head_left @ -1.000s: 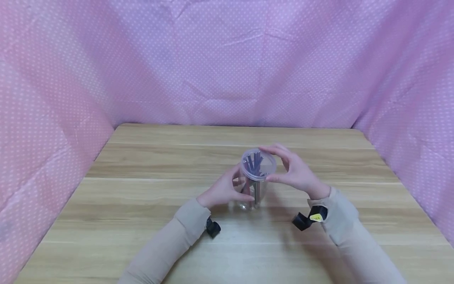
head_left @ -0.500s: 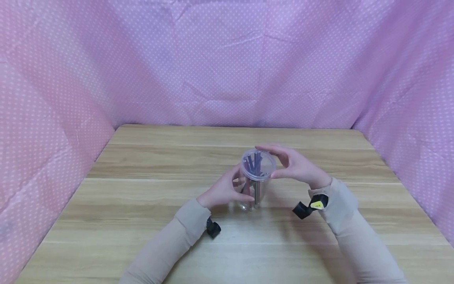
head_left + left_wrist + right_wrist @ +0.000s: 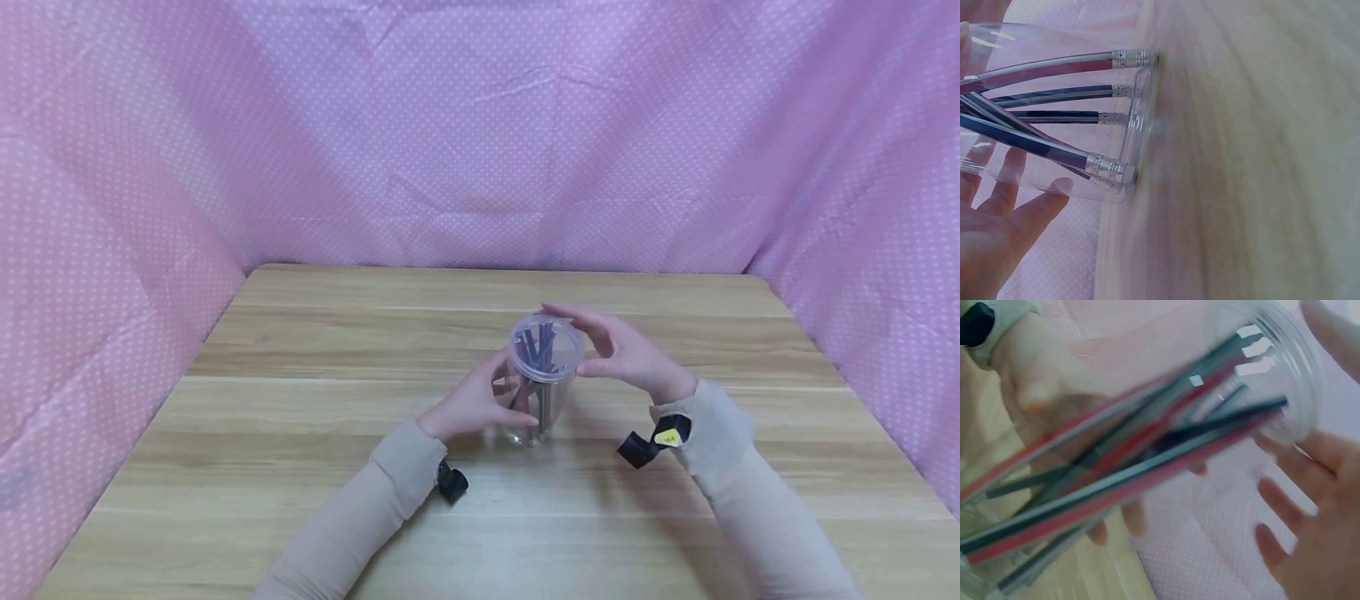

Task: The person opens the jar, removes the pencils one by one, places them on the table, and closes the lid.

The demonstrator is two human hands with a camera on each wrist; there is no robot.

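A clear plastic jar [image 3: 528, 436] stands upright on the table, with several striped pencils [image 3: 543, 404] inside. In the left wrist view their metal ferrules and eraser ends [image 3: 1138, 58] point down at the jar's base. My left hand [image 3: 468, 404] holds the jar's body from the left, thumb in front and fingers behind. A clear round lid [image 3: 567, 340] covers the top. My right hand [image 3: 633, 358] is spread around the lid's right side. In the right wrist view its fingers are near the rim and its thumb [image 3: 1335, 334] appears slightly apart from it.
The wooden table [image 3: 300, 350] ends at a back edge against a pink dotted cloth [image 3: 480, 150], which also hangs at both sides. Black wrist cameras [image 3: 637, 448] protrude below each sleeve.
My right thumb has slid back from the lid's front edge to its right side, and the index finger has moved slightly left along the far rim. Jar and left hand stay put.
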